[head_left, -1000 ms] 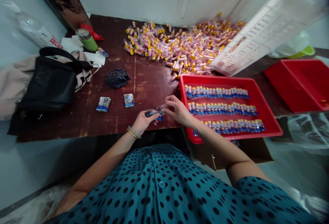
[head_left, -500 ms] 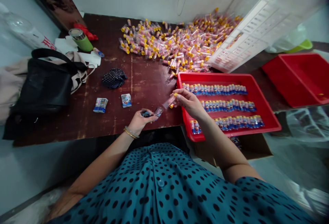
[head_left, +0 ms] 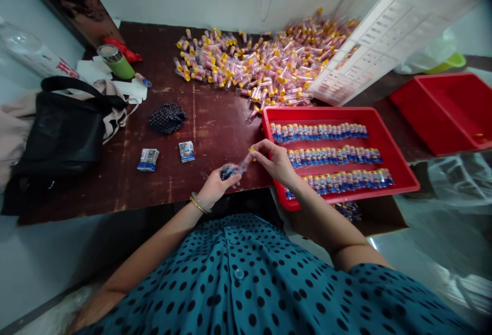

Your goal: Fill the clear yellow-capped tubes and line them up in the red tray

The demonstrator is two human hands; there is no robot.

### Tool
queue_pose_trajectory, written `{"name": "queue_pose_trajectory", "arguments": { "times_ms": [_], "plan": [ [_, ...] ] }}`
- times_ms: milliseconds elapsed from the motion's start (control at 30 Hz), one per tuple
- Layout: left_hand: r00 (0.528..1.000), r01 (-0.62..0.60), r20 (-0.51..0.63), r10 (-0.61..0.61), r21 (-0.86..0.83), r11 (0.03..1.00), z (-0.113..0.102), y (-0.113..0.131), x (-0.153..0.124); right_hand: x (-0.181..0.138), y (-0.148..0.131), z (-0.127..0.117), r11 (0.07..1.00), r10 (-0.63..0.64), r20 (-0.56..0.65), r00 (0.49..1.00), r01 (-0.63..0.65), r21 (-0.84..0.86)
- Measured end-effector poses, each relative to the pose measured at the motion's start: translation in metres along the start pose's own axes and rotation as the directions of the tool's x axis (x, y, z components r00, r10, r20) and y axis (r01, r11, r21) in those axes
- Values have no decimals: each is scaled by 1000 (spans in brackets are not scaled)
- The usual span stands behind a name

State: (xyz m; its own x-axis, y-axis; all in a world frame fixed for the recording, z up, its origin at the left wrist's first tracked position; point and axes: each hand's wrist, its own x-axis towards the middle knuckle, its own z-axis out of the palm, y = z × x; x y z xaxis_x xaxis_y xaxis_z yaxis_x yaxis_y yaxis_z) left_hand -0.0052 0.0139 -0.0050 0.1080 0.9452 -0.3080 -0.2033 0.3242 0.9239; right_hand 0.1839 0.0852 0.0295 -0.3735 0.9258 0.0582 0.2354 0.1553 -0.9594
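Observation:
My left hand (head_left: 216, 185) is closed on a small bundle of dark, shiny printed sleeves (head_left: 227, 172) just above the table's front edge. My right hand (head_left: 279, 165) pinches a clear tube (head_left: 246, 162) with a yellow cap by its capped end. The tube's other end meets the sleeves at my left fingertips; whether it is inside one I cannot tell. Beside my right hand, a red tray (head_left: 323, 111) holds three rows of yellow-capped tubes with blue printed lower ends. My right forearm hides part of the front row.
A large pile of yellow-capped tubes (head_left: 253, 66) lies at the back, beside a white plastic basket (head_left: 357, 63). Two stacks of printed sleeves, a left stack (head_left: 148, 160) and a right stack (head_left: 186, 151), lie near a dark dotted cloth (head_left: 167, 118). A black bag (head_left: 63, 125) sits at left.
My right hand has moved slightly left and down with the tube, bringing it against the sleeves. My left hand has shifted a little to the right.

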Motion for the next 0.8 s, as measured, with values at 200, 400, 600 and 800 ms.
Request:
{"name": "queue_pose_trajectory", "arguments": {
  "times_ms": [200, 400, 600, 800],
  "plan": [
    [973, 224, 118, -200, -262, 939, 13, -3, -6, -33, 15, 15, 995, 85, -184, 979, -74, 66],
    [864, 478, 334, -376, -311, 822, 14, 6, -8, -55, 17, 6, 995, 76, -191, 979, -62, 78],
    [911, 380, 281, -302, -290, 878, 30, 13, -2, -63, 18, 5, 994, -83, -118, 990, 74, -80],
    [938, 322, 225, -263, -288, 902, 37, 14, -1, -63, 16, 5, 991, -120, -94, 988, 113, -71]
  ]
}}
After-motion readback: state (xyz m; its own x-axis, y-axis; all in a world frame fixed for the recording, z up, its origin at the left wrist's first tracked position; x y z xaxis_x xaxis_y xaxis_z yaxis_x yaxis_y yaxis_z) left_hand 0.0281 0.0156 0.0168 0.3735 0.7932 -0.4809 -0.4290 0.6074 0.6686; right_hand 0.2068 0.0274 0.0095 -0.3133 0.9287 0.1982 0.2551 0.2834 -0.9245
